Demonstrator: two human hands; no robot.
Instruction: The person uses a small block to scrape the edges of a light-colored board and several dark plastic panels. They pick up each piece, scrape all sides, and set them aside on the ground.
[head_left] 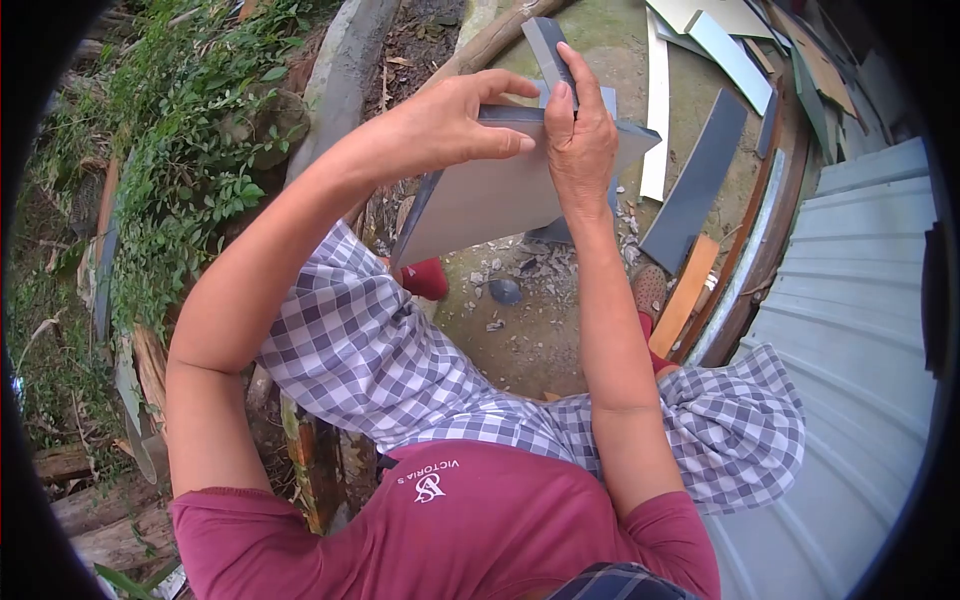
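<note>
A wide grey board (480,200) with dark edges is held up tilted over the ground, above my knees. My left hand (455,120) is at its upper left edge, the thumb on the near face and the fingers over the top, gripping it. A short grey block (545,50) with a dark side stands up above the board's top edge. My right hand (582,135) is wrapped round this block, thumb and fingers pressed on it, near the board's edge. Behind the board, part of a blue-grey piece shows; the rest of it is hidden.
Long dark boards (697,175), white strips (655,110) and an orange-brown plank (685,293) lie to the right. Corrugated metal sheeting (840,290) is at the far right. Green plants (200,140) and logs are on the left. Rubble (505,290) lies between my feet.
</note>
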